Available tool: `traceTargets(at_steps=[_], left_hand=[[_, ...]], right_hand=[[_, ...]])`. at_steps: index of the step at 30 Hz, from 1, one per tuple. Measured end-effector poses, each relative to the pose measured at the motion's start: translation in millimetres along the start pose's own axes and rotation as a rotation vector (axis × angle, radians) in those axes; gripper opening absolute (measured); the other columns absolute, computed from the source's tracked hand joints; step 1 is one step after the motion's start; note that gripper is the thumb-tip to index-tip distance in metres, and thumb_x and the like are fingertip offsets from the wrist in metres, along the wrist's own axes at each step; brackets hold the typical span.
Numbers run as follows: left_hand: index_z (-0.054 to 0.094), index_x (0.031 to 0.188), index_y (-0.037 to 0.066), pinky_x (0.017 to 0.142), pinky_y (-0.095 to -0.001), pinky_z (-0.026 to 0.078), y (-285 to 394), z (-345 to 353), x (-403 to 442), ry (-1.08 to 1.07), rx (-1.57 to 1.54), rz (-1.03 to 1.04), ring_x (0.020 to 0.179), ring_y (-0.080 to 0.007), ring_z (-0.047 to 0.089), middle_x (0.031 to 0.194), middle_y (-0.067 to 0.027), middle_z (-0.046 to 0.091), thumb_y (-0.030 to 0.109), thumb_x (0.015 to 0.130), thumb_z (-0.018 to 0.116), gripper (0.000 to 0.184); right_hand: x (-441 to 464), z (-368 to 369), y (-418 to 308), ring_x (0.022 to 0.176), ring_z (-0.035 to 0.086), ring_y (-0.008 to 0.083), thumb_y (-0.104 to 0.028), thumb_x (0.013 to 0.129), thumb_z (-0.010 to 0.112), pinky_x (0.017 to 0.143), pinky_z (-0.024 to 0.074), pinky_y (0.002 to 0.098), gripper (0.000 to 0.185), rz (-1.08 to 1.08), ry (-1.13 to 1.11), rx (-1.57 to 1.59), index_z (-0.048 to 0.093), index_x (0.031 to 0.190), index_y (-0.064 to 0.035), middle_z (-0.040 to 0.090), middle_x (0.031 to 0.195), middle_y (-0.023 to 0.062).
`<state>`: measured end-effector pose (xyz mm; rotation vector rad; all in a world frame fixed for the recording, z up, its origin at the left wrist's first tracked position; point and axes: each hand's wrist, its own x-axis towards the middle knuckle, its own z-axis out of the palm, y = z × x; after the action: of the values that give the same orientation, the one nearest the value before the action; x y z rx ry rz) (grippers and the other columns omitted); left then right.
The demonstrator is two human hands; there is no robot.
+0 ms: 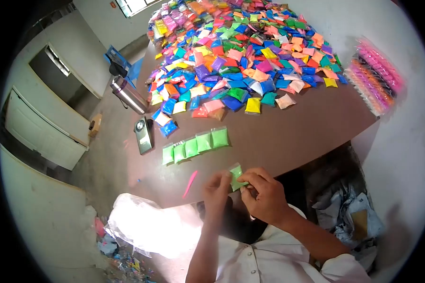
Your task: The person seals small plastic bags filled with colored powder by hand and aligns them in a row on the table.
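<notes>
Near the table's front edge, a small light green packet [236,175] in a clear bag is held up between my two hands. My left hand [216,189] is closed, its fingertips pinching the packet's left edge. On the opposite side, the thumb and fingers of my right hand [265,194] grip its right edge. Just beyond my hands lies a row of several light green packets [191,147], side by side. A pink plastic stick tool [190,184] rests on the table to the left of my left hand.
A large heap of colourful packets [236,70] covers the table's far part. A steel flask [130,96] and a phone [143,136] are at the left edge. Bundles of pink and orange packaged items [373,78] lie at the right corner. A clear plastic bag [146,224] sits front left.
</notes>
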<state>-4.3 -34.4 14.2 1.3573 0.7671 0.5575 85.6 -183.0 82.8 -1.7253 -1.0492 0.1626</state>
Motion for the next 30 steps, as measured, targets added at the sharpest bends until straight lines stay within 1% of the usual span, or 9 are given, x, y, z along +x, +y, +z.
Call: traceTargets(at_steps=[2,4,6,8,11,16,19,22,30], left_hand=[[0.076,0.107,0.001,0.073,-0.0238,0.052,8,5,-6,0.022,-0.097,0.027,0.082,-0.0074,0.065,0.094,-0.0014,0.074,0.021,0.102,0.073,0.021],[0.076,0.108,0.001,0.074,-0.0244,0.053,9,7,-11,0.026,-0.063,0.039,0.083,-0.0081,0.066,0.095,-0.0022,0.074,0.02,0.101,0.074,0.021],[0.076,0.109,0.0,0.075,-0.0251,0.053,14,14,-14,0.029,-0.035,0.058,0.084,-0.0089,0.066,0.095,-0.003,0.074,0.02,0.1,0.075,0.022],[0.074,0.108,-0.002,0.076,-0.0242,0.051,25,18,-24,-0.082,0.13,0.333,0.087,-0.0074,0.062,0.098,-0.0008,0.07,0.015,0.103,0.071,0.018],[0.072,0.115,-0.003,0.083,-0.0259,0.052,39,17,-43,-0.139,0.332,0.51,0.095,-0.0097,0.063,0.106,-0.0036,0.07,0.012,0.104,0.069,0.019],[0.074,0.115,0.0,0.079,-0.0256,0.054,12,2,-50,-0.031,0.126,0.281,0.089,-0.0119,0.069,0.105,-0.0068,0.074,0.01,0.096,0.075,0.021],[0.074,0.116,-0.001,0.079,-0.0253,0.054,1,0,-53,-0.074,0.091,0.178,0.09,-0.0111,0.068,0.104,-0.0062,0.074,0.01,0.098,0.074,0.021],[0.073,0.118,-0.005,0.088,-0.0252,0.053,6,0,-57,-0.183,0.02,0.03,0.098,-0.0105,0.066,0.105,-0.0044,0.074,0.011,0.104,0.069,0.022],[0.074,0.114,-0.003,0.078,-0.0248,0.051,-7,-5,-47,-0.208,0.274,0.158,0.088,-0.008,0.065,0.098,-0.0031,0.074,0.013,0.102,0.07,0.021]], right_hand=[[-11,7,15,0.094,0.073,0.0281,-0.002,0.084,0.075,0.078,0.0599,0.0383,0.035,0.116,0.036,-0.079,0.072,0.118,-0.007,0.068,0.118,0.011],[-15,11,18,0.107,0.071,0.0353,-0.009,0.082,0.08,0.088,0.0595,0.0427,0.044,0.095,0.083,-0.138,0.068,0.125,-0.0078,0.068,0.124,0.0134],[-15,16,19,0.108,0.07,0.0373,-0.01,0.083,0.081,0.089,0.059,0.0424,0.045,0.139,0.089,-0.095,0.068,0.126,-0.0071,0.068,0.124,0.0149],[-18,17,20,0.109,0.069,0.0393,-0.011,0.083,0.081,0.089,0.0586,0.042,0.046,0.177,0.079,-0.046,0.068,0.127,-0.0064,0.068,0.124,0.0165],[-27,16,27,0.104,0.071,0.036,-0.012,0.087,0.08,0.086,0.0576,0.0396,0.042,0.236,0.046,0.044,0.067,0.127,-0.0045,0.067,0.123,0.0186],[-43,13,46,0.089,0.066,0.0143,-0.015,0.1,0.069,0.081,0.0541,0.031,0.029,0.512,0.001,0.638,0.068,0.124,-0.0007,0.07,0.104,0.0069],[-50,9,47,0.087,0.064,0.009,-0.017,0.1,0.069,0.077,0.0524,0.0275,0.03,0.55,-0.13,0.652,0.068,0.126,-0.0002,0.071,0.099,0.0037],[-46,11,39,0.084,0.063,0.0068,-0.019,0.099,0.071,0.073,0.0511,0.0256,0.033,0.5,-0.036,0.622,0.068,0.126,0.0003,0.072,0.101,0.0051],[-41,15,59,0.079,0.062,0.006,-0.017,0.099,0.071,0.071,0.0517,0.0248,0.023,0.572,-0.017,0.655,0.075,0.112,0.0018,0.074,0.091,0.0018]])
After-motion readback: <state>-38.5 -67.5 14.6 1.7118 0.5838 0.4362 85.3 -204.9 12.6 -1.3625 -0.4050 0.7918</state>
